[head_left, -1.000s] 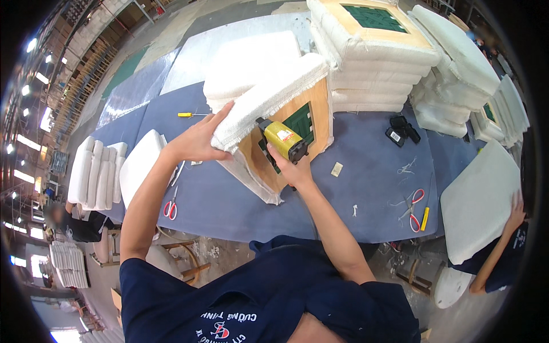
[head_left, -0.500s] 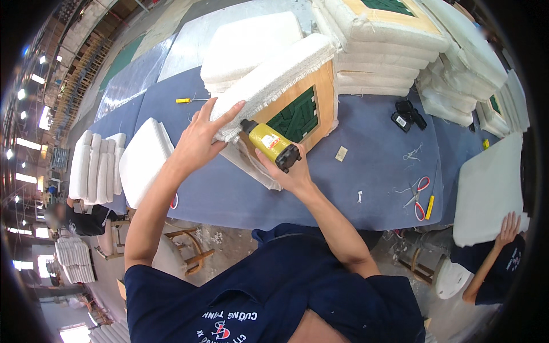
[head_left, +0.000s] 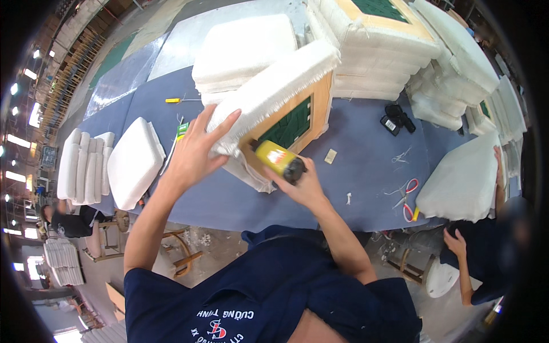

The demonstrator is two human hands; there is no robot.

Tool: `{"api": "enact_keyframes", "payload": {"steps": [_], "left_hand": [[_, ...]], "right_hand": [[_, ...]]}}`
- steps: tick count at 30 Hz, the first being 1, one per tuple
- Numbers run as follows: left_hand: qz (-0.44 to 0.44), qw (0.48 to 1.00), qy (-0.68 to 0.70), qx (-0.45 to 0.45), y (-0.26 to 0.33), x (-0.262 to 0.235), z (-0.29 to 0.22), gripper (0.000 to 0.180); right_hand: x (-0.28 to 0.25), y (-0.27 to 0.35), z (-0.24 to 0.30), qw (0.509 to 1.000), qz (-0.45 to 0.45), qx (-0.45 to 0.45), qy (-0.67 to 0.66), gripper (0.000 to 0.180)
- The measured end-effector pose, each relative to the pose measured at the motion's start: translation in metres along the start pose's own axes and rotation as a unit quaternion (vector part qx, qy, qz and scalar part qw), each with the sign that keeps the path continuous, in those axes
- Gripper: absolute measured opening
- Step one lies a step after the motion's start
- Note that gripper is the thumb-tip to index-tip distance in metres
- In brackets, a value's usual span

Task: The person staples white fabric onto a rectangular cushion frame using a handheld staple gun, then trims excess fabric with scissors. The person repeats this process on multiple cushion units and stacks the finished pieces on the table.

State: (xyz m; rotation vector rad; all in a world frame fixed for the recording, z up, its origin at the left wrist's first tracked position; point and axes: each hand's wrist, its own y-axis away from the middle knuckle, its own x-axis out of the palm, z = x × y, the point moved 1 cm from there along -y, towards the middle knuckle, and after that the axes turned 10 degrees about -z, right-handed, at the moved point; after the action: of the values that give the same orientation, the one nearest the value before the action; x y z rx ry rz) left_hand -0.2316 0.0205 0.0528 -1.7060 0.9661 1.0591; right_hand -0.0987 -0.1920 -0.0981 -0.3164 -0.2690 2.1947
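Padded seat (head_left: pixel 280 83) in the left hand (head_left: pixel 199 146), yellow-and-black tool (head_left: pixel 269 159) in the right hand (head_left: pixel 306 184)

The left hand's grip is clasping the near left corner of the padded seat, its fingers spreading over the white fabric. The seat is standing tilted on the blue-grey worktop (head_left: pixel 366 177), its wooden frame (head_left: pixel 322 108) and green webbing (head_left: pixel 291 123) facing the right hand. The right hand's grip is grasping the tool, whose front end is pointing toward the fabric edge; I cannot tell whether they are touching. The tool's yellow body is carrying a white label (head_left: pixel 278 155) with red marks, too blurred for reading. The navy shirt (head_left: pixel 269 286) is showing white lettering (head_left: pixel 225 314), upside down, near a red-and-white emblem (head_left: pixel 217 329). A black device (head_left: pixel 398 119) is bearing a small white tag (head_left: pixel 390 125), its print too tiny to make out. A yellow-handled screwdriver (head_left: pixel 172 100), red-handled scissors (head_left: pixel 405 198) and a small pale card (head_left: pixel 330 156) are lying on the worktop. Stacked white cushions (head_left: pixel 383 71) are standing behind the seat. At the right, a co-worker's hand (head_left: pixel 498 166) is touching a white cushion's (head_left: pixel 460 180) far edge
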Motion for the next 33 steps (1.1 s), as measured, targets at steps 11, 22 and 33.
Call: {"api": "enact_keyframes", "payload": {"steps": [11,22,33], "left_hand": [[-0.281,0.800,0.510,-0.145,0.108,0.175,-0.068,0.142],[-0.201,0.859,0.448,-0.146,0.128,0.164,-0.058,0.133],[-0.305,0.867,0.345,-0.192,0.167,0.087,0.161,0.144]], "right_hand": [[-0.205,0.110,-0.185,0.898,-0.099,0.169,0.393,0.119],[-0.061,-0.061,0.104,0.817,0.282,-0.393,0.313,0.093],[-0.207,-0.056,-0.057,0.933,-0.345,-0.072,-0.069,0.074]]}}
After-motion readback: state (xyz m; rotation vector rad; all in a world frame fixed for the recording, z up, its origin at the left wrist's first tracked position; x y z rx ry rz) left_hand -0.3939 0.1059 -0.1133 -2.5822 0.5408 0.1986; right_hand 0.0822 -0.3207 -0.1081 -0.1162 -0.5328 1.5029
